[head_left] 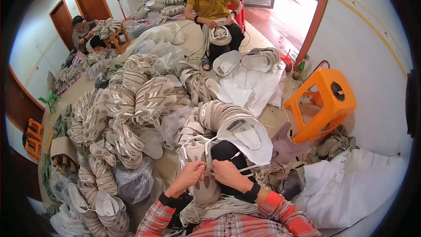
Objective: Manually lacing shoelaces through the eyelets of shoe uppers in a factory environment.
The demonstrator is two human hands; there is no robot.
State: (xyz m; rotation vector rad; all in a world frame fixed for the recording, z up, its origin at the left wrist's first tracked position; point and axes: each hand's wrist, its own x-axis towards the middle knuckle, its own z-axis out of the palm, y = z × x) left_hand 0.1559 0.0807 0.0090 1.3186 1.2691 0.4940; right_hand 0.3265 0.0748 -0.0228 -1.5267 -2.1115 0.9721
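A beige-and-white shoe upper (196,151) rests on my lap, its toe end toward me. My left hand (192,174) is closed in a pinch at the upper's left lacing edge. Just to its right, my right hand (226,173) pinches a pale shoelace (250,166), whose length runs out past the hand to the right. What the left fingertips hold is small and partly hidden; it looks like the lace. Below the upper, a bundle of loose pale laces (215,208) lies across my lap. A fanned row of stacked uppers (219,113) stands just beyond my knee.
Piles of beige uppers (127,101) cover the floor to the left. An orange plastic stool (322,101) stands at the right, near a white sack (351,184). One co-worker (215,4) sits ahead handling an upper; another person (81,30) sits far left.
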